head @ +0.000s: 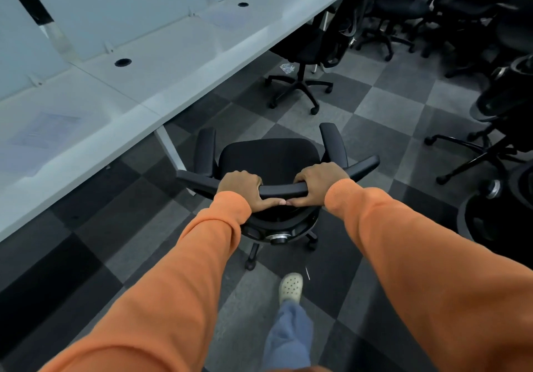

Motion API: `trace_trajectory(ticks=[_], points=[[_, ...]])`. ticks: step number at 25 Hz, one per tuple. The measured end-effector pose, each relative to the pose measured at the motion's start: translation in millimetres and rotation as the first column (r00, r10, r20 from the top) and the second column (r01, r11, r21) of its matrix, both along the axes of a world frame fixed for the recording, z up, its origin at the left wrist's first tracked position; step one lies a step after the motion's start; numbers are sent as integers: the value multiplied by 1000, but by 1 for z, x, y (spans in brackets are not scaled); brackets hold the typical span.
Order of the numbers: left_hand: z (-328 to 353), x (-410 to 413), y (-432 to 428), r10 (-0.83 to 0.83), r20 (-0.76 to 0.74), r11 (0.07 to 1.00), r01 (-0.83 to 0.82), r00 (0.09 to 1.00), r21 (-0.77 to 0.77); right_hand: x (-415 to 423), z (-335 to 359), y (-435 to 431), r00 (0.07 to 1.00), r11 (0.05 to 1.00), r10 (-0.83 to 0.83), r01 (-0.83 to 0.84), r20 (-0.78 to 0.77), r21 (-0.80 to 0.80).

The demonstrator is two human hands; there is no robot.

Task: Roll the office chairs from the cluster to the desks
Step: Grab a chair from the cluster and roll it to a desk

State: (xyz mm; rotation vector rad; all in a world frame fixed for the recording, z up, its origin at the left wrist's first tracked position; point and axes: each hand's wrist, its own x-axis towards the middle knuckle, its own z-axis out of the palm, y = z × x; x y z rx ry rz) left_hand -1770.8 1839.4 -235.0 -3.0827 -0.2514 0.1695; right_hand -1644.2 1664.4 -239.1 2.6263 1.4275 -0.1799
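The curved top bar of a black fabric-seated office chair (269, 158) is gripped by the left hand (240, 188) and right hand (317, 182), fingers curled round it, on checkered carpet (383, 106) right of the long white worktop (161, 62).

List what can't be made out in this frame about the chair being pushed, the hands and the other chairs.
All in the head view:
1. Pushed chair: its own backrest and seat hide most of the base.
2. Left hand and right hand: fingertips curl out of sight over the backrest rail.
3. Chair cluster: dark, cut by top and right edges; count unclear.
4. Sheet on the desk: print too blurred to read.
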Motion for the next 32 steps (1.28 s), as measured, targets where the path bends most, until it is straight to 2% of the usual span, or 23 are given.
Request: trace_trajectory(ticks=[8, 13, 18, 24, 29, 32], points=[[-4, 138, 11, 33, -21, 999, -33, 999, 4, 145, 0, 17, 1000, 999, 17, -18, -22, -43], [-2, 232, 28, 52, -43, 999, -52, 998, 8, 237, 3, 37, 997, 998, -27, 22, -76, -67], [-2, 296, 40, 74, -57, 997, -74, 996, 13, 306, 2, 52, 997, 999, -10, 7, -72, -43], [7, 374, 39, 193, -125, 980, -198, 973, -28, 401, 2, 66, 993, 994, 106, -108, -58, -32], [9, 442, 4, 349, -218, 923, -375, 911, -91, 489, 1, 60, 966, 968, 241, -246, -88, -50], [9, 475, -18, 440, -220, 880, -468, 870, -89, 531, 5, 55, 937, 938, 340, -344, -82, -42]])
